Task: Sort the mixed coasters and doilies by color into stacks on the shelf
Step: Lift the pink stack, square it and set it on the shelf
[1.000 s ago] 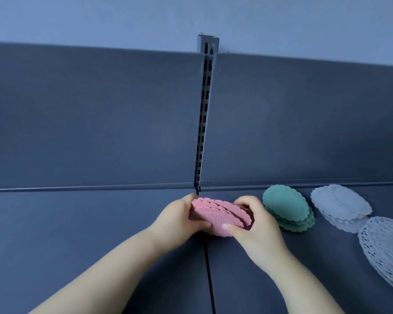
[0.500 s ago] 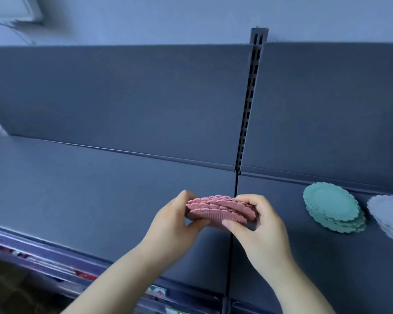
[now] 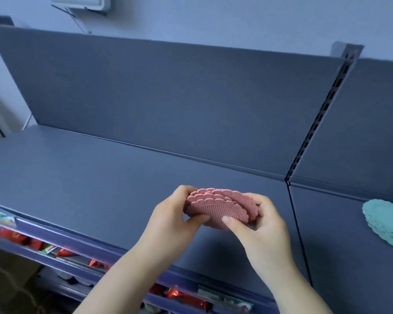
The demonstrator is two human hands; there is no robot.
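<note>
A stack of pink scalloped coasters (image 3: 220, 206) is held in the air above the dark blue shelf (image 3: 100, 177). My left hand (image 3: 170, 220) grips its left side and my right hand (image 3: 263, 225) grips its right side, thumb pressed on the ribbed top coaster. The coasters are fanned slightly out of line. A stack of green scalloped coasters (image 3: 388, 219) lies on the shelf at the far right, partly cut off by the frame edge.
An upright slotted post (image 3: 322, 114) divides the shelf's back panel, with a seam running down the shelf below it. A lower shelf (image 3: 43, 245) holds red wrapped packets behind a price rail. The shelf's left half is bare.
The view has swung left, so the white doilies are out of frame and the green stack sits at the right edge. Both hands carried the pink stack leftward past the seam, over the left shelf section.
</note>
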